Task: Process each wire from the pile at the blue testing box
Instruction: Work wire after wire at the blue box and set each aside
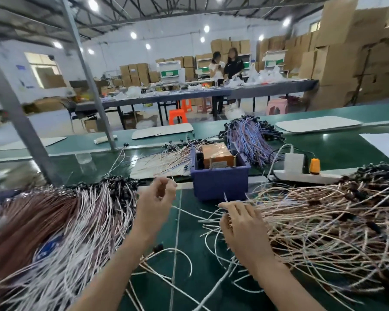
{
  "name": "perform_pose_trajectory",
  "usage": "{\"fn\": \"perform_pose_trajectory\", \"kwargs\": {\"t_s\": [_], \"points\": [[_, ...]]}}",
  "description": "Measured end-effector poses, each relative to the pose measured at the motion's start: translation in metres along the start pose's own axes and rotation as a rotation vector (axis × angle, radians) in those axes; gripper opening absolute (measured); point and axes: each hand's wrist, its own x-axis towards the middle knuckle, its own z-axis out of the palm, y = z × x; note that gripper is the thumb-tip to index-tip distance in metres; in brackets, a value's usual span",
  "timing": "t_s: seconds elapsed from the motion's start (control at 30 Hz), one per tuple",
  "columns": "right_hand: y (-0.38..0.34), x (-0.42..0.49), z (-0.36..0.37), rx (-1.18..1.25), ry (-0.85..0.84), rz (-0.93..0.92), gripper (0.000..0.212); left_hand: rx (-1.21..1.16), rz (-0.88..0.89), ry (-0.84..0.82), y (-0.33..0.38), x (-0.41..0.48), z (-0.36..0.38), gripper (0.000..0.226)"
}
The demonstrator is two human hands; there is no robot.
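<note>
My left hand (157, 195) hangs just before the blue testing box (220, 180) on the bench (189, 254), curled to pinch a thin wire (173, 178), close for testing; my right hand (241, 223) lies on the pile (323, 221) beside it, likely picking the next, grip unclear to me

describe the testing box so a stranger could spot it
Find the long green workbench covered in wires. At its middle, between the combed pile on the left and the tangled pile on the right, sits the testing box. It is the only solid blue tub, with an orange-brown block inside.
</note>
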Motion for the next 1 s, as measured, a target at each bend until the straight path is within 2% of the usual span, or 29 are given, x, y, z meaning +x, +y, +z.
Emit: {"fn": "perform_pose_trajectory", "kwargs": {"t_s": [0.07,0.1,0.2,0.27,0.3,0.37,0.47,0.53,0.57,0.7,0.8,0.87,0.93,1.0], "points": [[0.001,-0.004,0.007,-0.018,-0.060,0.023,0.019,0.062,-0.147,-0.165,-0.010,-0.001,-0.011,0.008],[0.003,-0.005,0.008,-0.023,-0.080,0.040,0.017,0.028,-0.222,-0.197,-0.016,-0.001,-0.016,0.007],[0.006,-0.006,0.011,-0.072,-0.100,0.055,0.017,-0.298,-0.463,-0.090,-0.030,0.010,-0.037,0.012],[0.005,-0.006,0.012,-0.099,-0.096,0.043,0.020,-0.351,-0.511,0.036,-0.039,0.023,-0.051,0.018],[0.006,-0.007,0.013,-0.091,-0.094,0.046,0.020,-0.224,-0.488,0.079,-0.046,0.031,-0.057,0.020],[0.007,-0.008,0.014,-0.061,-0.089,0.065,0.020,0.213,-0.404,0.106,-0.065,0.045,-0.071,0.022],[0.008,-0.009,0.014,-0.032,-0.070,0.071,0.018,0.882,-0.375,0.030,-0.095,0.056,-0.099,0.026],[0.007,-0.009,0.013,-0.023,-0.070,0.074,0.017,1.142,-0.426,-0.055,-0.113,0.058,-0.112,0.029],[0.006,-0.009,0.012,-0.019,-0.072,0.075,0.016,1.188,-0.450,-0.083,-0.119,0.059,-0.117,0.028],[0.004,-0.008,0.006,0.061,-0.097,0.093,0.016,1.148,-0.512,-0.077,-0.130,0.065,-0.119,0.026],[0.005,-0.007,-0.001,0.351,-0.091,0.212,0.028,1.030,-0.625,-0.056,-0.131,0.072,-0.117,0.030],[0.009,-0.004,-0.007,0.637,-0.051,0.393,0.036,0.895,-0.695,0.017,-0.128,0.074,-0.118,0.031],[0.012,-0.003,-0.013,0.822,-0.019,0.514,0.037,0.738,-0.726,0.151,-0.122,0.078,-0.118,0.027],[0.014,-0.001,-0.019,0.930,0.010,0.546,0.040,0.541,-0.632,0.298,-0.106,0.082,-0.112,0.027]]}}
